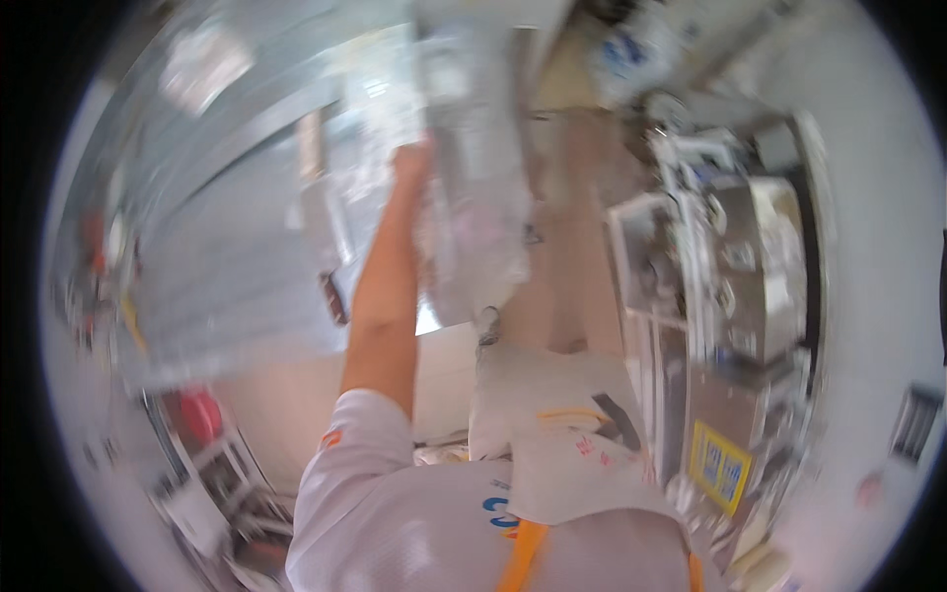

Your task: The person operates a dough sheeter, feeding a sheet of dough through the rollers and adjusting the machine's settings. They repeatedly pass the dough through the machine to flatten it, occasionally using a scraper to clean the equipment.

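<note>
My left arm stretches forward over the metal table (237, 296). At its end my left hand (409, 163) looks closed around a clear plastic bag (478, 207), which hangs down past the table's right edge. Motion blurs the fingers. To the left of that arm lies a wide-bladed knife with a pale wooden handle (312, 143). Close by is a second knife with a dark brown handle (333, 298). My right hand is out of sight.
A crumpled clear bag (205, 67) lies at the table's far left. On the right stand steel equipment (760, 266) and a yellow sign (719, 466). A red round thing (200, 414) is below the table at left. Brownish floor (567, 227) runs between.
</note>
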